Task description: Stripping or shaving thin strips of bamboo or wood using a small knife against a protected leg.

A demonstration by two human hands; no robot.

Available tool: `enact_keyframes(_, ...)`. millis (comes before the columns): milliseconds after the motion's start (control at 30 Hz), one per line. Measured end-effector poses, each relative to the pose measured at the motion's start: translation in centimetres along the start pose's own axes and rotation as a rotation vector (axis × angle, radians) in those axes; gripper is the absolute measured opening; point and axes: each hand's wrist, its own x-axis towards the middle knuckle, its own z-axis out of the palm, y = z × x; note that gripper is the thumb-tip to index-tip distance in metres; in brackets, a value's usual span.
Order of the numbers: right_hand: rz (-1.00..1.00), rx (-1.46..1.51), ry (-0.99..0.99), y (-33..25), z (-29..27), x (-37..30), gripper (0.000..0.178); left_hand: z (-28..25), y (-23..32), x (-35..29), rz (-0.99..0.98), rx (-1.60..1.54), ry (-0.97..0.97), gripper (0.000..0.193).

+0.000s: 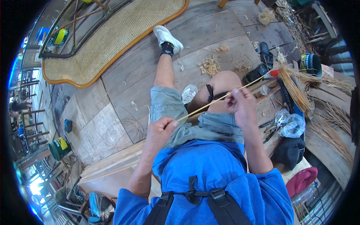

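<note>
A thin, pale yellow strip of rattan cane runs slantwise over my lap, from lower left to upper right. Its left end is in my left hand, whose fingers are closed around it. Further along, my right hand pinches the strip between thumb and fingers, above my bare right knee. Past that hand the strip goes on towards a bundle of similar strips lying on the right. A dark band is tied around my right leg.
A woven cane panel with an orange-brown wooden rim lies at upper left. Curled shavings are on the floor ahead. At right are dark sandals, a clear plastic bag, a green tub and a black cap-like thing.
</note>
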Motion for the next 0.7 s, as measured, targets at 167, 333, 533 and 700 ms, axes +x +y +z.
enact_keyframes(167,-0.082,0.001,-0.001,-1.0,-1.4,0.7,0.011,-1.1,0.4,-0.1,-0.03,0.0,-0.018,0.015)
enact_keyframes(333,-0.082,0.023,0.005,-0.6,-1.3,0.9,0.011,-1.0,-0.1,-0.1,0.0,-0.013,-0.014,0.017)
enact_keyframes(533,-0.08,0.022,-0.001,-0.6,-0.9,0.9,0.012,-1.0,-0.5,-0.1,0.015,-0.018,0.013,0.02)
enact_keyframes(700,-0.086,0.029,0.011,-1.2,-1.5,1.0,0.01,-1.2,-0.2,0.2,-0.022,0.007,-0.036,0.019)
